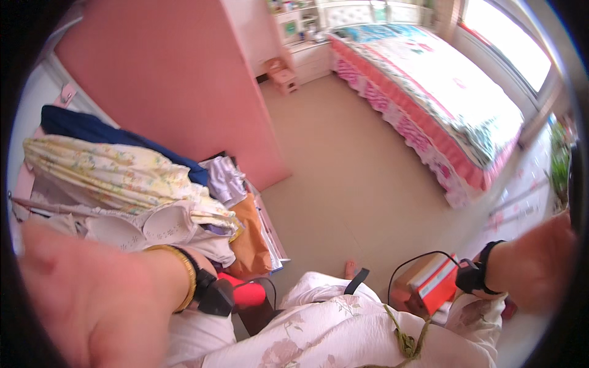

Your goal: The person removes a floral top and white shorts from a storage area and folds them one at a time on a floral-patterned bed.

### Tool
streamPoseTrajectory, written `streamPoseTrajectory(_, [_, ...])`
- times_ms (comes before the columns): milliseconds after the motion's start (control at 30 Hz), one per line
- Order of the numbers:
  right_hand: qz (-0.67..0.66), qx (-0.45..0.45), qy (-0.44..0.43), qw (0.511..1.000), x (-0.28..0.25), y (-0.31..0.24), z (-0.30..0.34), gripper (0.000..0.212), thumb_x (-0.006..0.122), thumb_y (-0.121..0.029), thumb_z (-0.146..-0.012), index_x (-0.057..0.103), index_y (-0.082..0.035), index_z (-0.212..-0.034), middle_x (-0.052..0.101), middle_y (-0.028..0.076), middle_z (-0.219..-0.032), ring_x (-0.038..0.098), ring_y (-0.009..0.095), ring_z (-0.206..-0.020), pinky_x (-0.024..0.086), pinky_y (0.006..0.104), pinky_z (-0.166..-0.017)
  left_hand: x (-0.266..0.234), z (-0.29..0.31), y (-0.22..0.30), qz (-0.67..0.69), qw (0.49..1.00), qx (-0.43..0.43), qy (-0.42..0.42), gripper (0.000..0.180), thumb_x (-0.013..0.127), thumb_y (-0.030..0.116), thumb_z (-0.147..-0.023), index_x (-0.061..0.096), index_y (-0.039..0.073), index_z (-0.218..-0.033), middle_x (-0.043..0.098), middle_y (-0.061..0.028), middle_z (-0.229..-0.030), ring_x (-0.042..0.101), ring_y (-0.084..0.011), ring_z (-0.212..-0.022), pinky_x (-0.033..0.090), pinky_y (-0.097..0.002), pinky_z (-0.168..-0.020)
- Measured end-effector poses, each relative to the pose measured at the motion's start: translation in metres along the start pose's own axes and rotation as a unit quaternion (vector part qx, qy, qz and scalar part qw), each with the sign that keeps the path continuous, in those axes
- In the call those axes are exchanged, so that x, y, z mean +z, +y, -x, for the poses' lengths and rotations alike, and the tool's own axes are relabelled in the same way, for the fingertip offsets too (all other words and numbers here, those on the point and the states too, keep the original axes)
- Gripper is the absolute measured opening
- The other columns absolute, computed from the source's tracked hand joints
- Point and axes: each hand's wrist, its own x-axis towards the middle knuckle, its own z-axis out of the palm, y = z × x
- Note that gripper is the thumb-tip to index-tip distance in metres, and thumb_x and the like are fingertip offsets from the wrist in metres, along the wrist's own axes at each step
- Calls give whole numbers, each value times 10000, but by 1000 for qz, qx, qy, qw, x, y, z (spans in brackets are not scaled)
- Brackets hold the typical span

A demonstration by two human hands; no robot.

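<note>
At near left, the left hand [92, 294] blurs large in front of a pale bra [169, 222]; whether its fingers are spread, closed or touching anything, I cannot tell. Beyond the bra lie a floral garment [110, 168] and a navy one [113, 134], with an orange-brown cloth [250, 236] to their right. The right hand [543, 264], at near right, is blurred and cut by the rim, its grip likewise unclear. A pull on one garment could drag its overlapping neighbours onto the floor [343, 184]. The right wrist's cable [423, 254], looping above a red box [429, 291], could snag if that arm swings.
</note>
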Motion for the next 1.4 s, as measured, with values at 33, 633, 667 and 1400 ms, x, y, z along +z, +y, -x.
streamPoseTrajectory(33, [15,68,-7,998,24,22,11,237,476,-146,-741,508,62,-850,518,141,-868,463,230,-810,371,340,-754,6,17,-8,-53,997,-55,28,354,379,442,-850,414,135,-1023,456,-8,-698,404,-156,-642,312,-284,-556])
streamPoseTrajectory(633, [-412,101,-714,557,541,33,337,342,571,-288,-752,549,-45,-992,600,103,-861,582,215,-763,464,322,-689,77,466,-145,68,438,-866,233,203,484,177,-851,552,59,-1000,555,-1,-800,504,-78,-659,403,-187,-570])
streamPoseTrajectory(667, [-429,127,-732,514,559,26,343,371,573,-301,-748,534,-47,-1015,592,117,-889,578,229,-788,460,328,-707,77,482,-150,82,436,-865,235,231,505,189,-840,537,71,-1035,555,-6,-855,508,-76,-692,398,-191,-577])
streamPoseTrajectory(1400, [-699,8,-636,326,707,-88,515,235,570,-196,-750,570,-49,-933,569,112,-970,555,240,-852,434,337,-732,107,715,-253,-386,313,-859,120,406,520,287,-790,461,57,-1119,528,-154,-1060,491,-281,-985,379,-358,-837])
